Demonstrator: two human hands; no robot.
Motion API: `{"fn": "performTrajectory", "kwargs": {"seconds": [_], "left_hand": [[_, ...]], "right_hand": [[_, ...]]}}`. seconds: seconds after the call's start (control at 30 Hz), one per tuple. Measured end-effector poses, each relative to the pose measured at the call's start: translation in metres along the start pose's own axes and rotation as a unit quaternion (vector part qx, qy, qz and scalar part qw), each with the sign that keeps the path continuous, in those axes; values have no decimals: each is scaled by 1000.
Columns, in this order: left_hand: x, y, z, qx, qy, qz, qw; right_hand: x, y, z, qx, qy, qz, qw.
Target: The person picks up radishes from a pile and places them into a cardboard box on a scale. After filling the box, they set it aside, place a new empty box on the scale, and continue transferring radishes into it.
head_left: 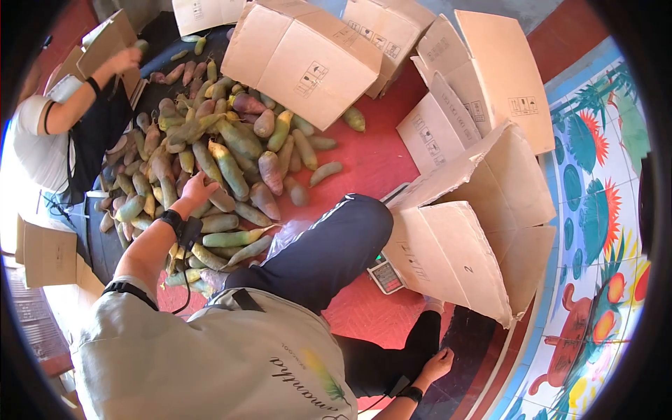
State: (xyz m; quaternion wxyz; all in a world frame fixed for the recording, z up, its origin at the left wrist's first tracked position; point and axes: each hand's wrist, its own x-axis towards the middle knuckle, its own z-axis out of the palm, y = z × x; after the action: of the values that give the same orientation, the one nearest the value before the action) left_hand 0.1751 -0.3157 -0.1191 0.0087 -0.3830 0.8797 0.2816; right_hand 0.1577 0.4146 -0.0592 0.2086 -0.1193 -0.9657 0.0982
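Observation:
My left hand (pixel 199 190) reaches over a heap of long green and purple radishes (pixel 229 171), its fingers apart and close to the radishes beneath. I see no radish clearly gripped in it. A dark band and a small device circle that wrist. Low on the right, my right hand (pixel 439 364) is beside my dark trouser leg, fingers curled together. Whatever those fingers pinch, if anything, is too small to make out. Between my knee and an open carton (pixel 448 252), a digital scale (pixel 386 275) shows a lit display; the carton covers part of it.
Several cardboard boxes (pixel 297 59) surround the heap at the back and right. Another person (pixel 59 133) sits at the left, one hand at a box. The floor (pixel 367 157) is red. A painted tile wall (pixel 595 245) borders the right side.

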Motion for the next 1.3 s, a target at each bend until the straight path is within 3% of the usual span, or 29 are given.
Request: {"fn": "performTrajectory", "kwargs": {"seconds": [0.13, 0.2, 0.23, 0.33, 0.53, 0.67, 0.77, 0.87, 1.0, 1.07, 1.17, 1.3], "left_hand": [[3, 52, 1, -55, -46, 31, 997], [-12, 104, -8, -219, -26, 39, 975], [-5, 118, -7, -133, 53, 147, 979], [-13, 178, -17, -295, 5, 210, 932], [-67, 321, -50, -456, -36, 320, 830], [-94, 388, -43, -499, -48, 373, 781], [-105, 424, -21, -468, 4, 473, 747], [-123, 450, -8, -447, -67, 484, 749], [-128, 462, 7, -255, -50, 621, 739], [-122, 461, 17, -260, -64, 623, 735], [-124, 454, 10, -274, -57, 612, 740], [-118, 417, -13, -225, 19, 665, 712]], "right_hand": [[0, 4, 2, -1, 6, -4, 1000], [-1, 3, 3, -2, 27, 0, 1000], [-2, 4, 2, 7, 23, 0, 1000], [-3, 6, 5, 15, 36, 12, 999], [-5, 2, 0, 30, 53, 19, 998], [-7, 5, 2, 32, 64, 8, 997], [-7, 4, 0, 34, 74, 6, 997], [-7, -1, -2, 38, 68, 25, 997], [-7, 3, 0, 54, 64, 29, 996], [-7, 4, 1, 45, 77, 15, 996], [-6, -3, -4, 58, 61, 35, 996], [-7, 4, 3, 60, 71, 19, 995]]}}
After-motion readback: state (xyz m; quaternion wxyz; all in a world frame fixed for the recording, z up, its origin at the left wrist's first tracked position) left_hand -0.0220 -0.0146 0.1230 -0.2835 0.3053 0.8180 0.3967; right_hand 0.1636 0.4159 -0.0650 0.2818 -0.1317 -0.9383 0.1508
